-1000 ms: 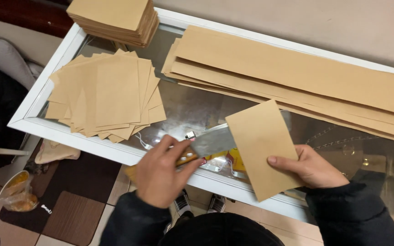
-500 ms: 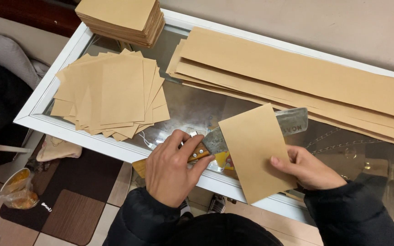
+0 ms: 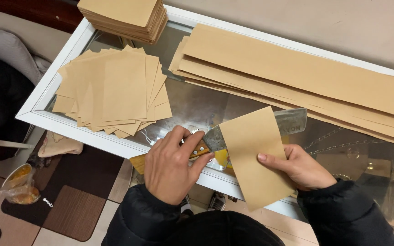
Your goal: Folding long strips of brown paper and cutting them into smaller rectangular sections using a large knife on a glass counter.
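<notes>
Head view: glass-topped surface (image 3: 46, 98), white frame. Long brown paper strips (image 3: 297, 77) far right; fanned cut sheets (image 3: 115, 91) left; neat stack (image 3: 124, 16) far left. Brown sheet (image 3: 254, 155) near edge, pinched by right hand (image 3: 299, 166), thumb on top. Left hand (image 3: 172, 168) closed on wooden handle of knife (image 3: 251, 130), blade inside sheet's fold. Risk: blade slips toward right thumb, or cut runs crooked if sheet shifts.
</notes>
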